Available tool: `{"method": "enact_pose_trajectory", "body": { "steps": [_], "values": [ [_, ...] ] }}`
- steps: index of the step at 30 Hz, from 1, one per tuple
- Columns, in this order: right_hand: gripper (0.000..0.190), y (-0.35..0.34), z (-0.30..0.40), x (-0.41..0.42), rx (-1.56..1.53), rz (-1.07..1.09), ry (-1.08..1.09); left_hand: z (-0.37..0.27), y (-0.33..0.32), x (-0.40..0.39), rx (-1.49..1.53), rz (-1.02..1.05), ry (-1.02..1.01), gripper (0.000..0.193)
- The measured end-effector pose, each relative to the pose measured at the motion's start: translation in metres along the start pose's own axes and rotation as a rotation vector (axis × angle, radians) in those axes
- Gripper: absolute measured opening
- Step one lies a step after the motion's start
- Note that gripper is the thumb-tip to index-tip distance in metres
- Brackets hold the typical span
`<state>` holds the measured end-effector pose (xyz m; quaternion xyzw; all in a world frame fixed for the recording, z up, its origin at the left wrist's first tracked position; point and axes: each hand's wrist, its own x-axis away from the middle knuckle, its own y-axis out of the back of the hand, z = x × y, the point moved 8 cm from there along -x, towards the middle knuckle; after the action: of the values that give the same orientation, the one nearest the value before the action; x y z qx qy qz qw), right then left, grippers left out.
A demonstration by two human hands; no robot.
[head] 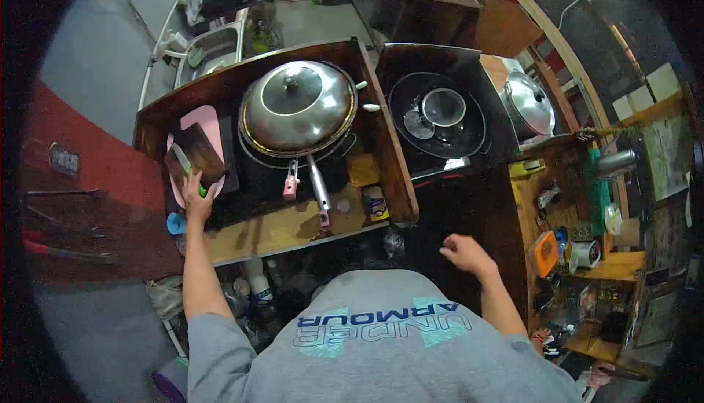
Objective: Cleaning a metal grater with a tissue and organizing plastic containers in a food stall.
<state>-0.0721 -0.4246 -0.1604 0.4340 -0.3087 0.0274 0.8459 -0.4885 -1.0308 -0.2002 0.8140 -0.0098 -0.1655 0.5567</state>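
My left hand [198,191] is at the green handle of a knife [181,157], whose blade lies over a pink-edged cutting board [212,128]; whether the fingers grip the handle, I cannot tell. To the right of that hand a lidded wok [297,109] sits on the counter, its handles pointing towards me. My right hand [462,252] hangs in the air in front of the counter, fingers curled, touching nothing. A large dark pan [462,142] beyond it holds a round strainer [443,107] and a flat round utensil [419,123].
A wooden partition [385,128] stands between the wok and the dark pan. At the right are a lidded metal pot [529,103] and a wooden shelf with an orange-lidded container [544,253]. A blue cup [176,223] stands near my left wrist, and a sink [212,51] lies behind.
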Motion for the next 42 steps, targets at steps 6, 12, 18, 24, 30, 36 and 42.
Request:
{"method": "enact_pose_trajectory", "body": {
  "steps": [6, 12, 18, 24, 30, 36, 42],
  "values": [
    [0.022, 0.113, 0.024, -0.082, -0.096, -0.487, 0.163, -0.039, 0.049, 0.035, -0.122, -0.173, -0.043, 0.062],
    [0.045, 0.195, 0.01, -0.222, -0.33, -0.807, 0.078, -0.126, 0.083, 0.113, -0.069, -0.188, 0.013, 0.057],
    [0.076, 0.166, 0.077, -0.342, -0.293, -0.636, 0.229, -0.174, 0.083, 0.208, 0.047, -0.134, 0.242, 0.05],
    [0.036, 0.204, 0.044, -0.364, -0.582, -0.828, 0.198, -0.214, 0.073, 0.23, 0.046, 0.008, 0.222, 0.043],
    [0.027, 0.205, -0.021, -0.295, -1.797, -0.409, 0.267, -0.246, 0.065, 0.222, 0.095, 0.024, 0.178, 0.043],
    [0.027, 0.185, -0.084, -0.238, -1.536, -0.627, 0.037, -0.306, 0.047, 0.176, 0.123, 0.101, -0.155, 0.041],
    [0.03, 0.254, 0.012, -0.159, -1.382, -0.718, 0.321, -0.371, 0.102, 0.088, 0.249, -0.085, -0.453, 0.036]
  ]
}}
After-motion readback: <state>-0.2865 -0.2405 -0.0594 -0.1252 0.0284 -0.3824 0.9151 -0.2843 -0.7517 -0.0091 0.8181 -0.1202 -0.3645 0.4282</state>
